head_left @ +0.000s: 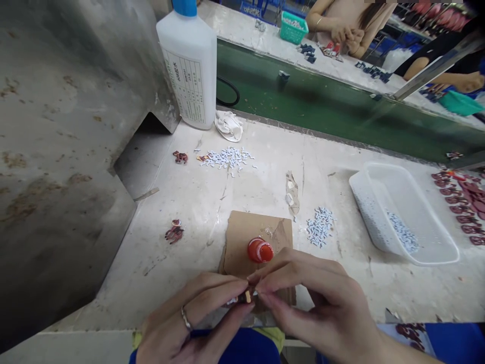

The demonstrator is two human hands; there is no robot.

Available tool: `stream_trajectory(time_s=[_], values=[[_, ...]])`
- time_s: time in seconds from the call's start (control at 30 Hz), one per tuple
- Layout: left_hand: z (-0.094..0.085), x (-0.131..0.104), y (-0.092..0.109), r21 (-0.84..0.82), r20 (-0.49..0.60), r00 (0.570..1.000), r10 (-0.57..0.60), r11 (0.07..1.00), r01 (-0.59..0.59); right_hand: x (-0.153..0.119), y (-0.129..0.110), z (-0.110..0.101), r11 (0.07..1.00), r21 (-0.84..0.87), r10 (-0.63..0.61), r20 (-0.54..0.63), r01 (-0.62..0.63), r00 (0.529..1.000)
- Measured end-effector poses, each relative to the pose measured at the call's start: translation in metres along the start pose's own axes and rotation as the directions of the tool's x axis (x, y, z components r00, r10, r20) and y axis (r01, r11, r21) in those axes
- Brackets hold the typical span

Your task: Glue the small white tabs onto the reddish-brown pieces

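My left hand [193, 318], with a ring on one finger, pinches a small figurine [247, 296] of dark brown and orange at the table's front edge. Against it, the fingertips of my right hand [314, 298] close on a tiny whitish piece [255, 292]; most of both is covered by the fingers. Just beyond the hands, a red cup [260, 250] of clear liquid rests on a piece of cardboard [242, 227]. Loose pale blue pieces lie in a pile [320, 226] to the right and another pile [229, 159] farther back. Two brown figurines [174, 231] stand on the left.
A large white bottle [193, 76] with a blue cap stands at the back beside a crumpled white cloth [229, 126]. A metal housing [68, 151] fills the left. On the right are a translucent bin [364, 212] and rows of brown-red parts [456, 207]. Other people sit across the green channel [303, 101].
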State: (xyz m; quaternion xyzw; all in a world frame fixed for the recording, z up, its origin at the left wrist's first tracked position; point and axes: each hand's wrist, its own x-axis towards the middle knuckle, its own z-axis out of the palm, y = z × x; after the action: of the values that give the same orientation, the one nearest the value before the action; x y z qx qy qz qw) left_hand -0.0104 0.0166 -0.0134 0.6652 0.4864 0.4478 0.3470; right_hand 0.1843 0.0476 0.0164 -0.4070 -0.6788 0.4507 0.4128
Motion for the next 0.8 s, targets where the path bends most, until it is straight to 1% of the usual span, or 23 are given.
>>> stream_trajectory(time_s=[0.13, 0.23, 0.33, 0.43, 0.5, 0.53, 0.6, 0.67, 0.7, 0.8], values=[[0.000, 0.000, -0.001, 0.007, -0.007, 1.000, 0.012, 1.000, -0.012, 0.000, 0.001, 0.000, 1.000, -0.015, 0.006, 0.017, -0.006, 1.000], [-0.001, -0.001, -0.004, 0.026, 0.034, 0.999, 0.016, 1.000, -0.017, -0.003, 0.002, 0.000, 0.998, -0.054, -0.012, 0.035, 0.014, 0.999], [-0.003, -0.001, -0.007, 0.067, 0.039, 0.998, 0.039, 0.997, -0.042, -0.008, 0.001, -0.002, 0.977, -0.185, -0.090, 0.080, 0.104, 0.993], [-0.002, -0.003, -0.009, 0.096, 0.012, 0.997, 0.071, 0.993, -0.072, -0.011, -0.001, -0.007, 0.915, -0.320, -0.190, 0.193, 0.245, 0.963], [-0.001, -0.004, -0.007, 0.090, 0.005, 0.998, 0.056, 0.994, -0.056, -0.012, -0.002, -0.010, 0.883, -0.360, -0.226, 0.237, 0.301, 0.945], [0.000, -0.004, -0.006, 0.081, -0.009, 1.000, 0.028, 0.996, -0.027, -0.011, -0.003, -0.011, 0.877, -0.369, -0.232, 0.237, 0.308, 0.943], [0.002, -0.004, -0.004, 0.054, -0.030, 0.999, -0.026, 0.998, 0.028, -0.010, -0.003, -0.011, 0.880, -0.369, -0.232, 0.214, 0.298, 0.949], [0.002, -0.003, -0.002, 0.030, -0.004, 1.000, -0.030, 0.999, 0.030, -0.009, -0.002, -0.010, 0.910, -0.320, -0.208, 0.198, 0.264, 0.958], [0.001, -0.002, -0.001, 0.013, 0.017, 1.000, -0.015, 1.000, 0.015, -0.009, -0.001, -0.009, 0.929, -0.281, -0.191, 0.189, 0.239, 0.963], [-0.003, -0.001, -0.001, -0.008, 0.038, 0.998, -0.044, 0.999, 0.045, -0.008, 0.002, -0.008, 0.977, -0.177, -0.097, 0.118, 0.117, 0.988]])
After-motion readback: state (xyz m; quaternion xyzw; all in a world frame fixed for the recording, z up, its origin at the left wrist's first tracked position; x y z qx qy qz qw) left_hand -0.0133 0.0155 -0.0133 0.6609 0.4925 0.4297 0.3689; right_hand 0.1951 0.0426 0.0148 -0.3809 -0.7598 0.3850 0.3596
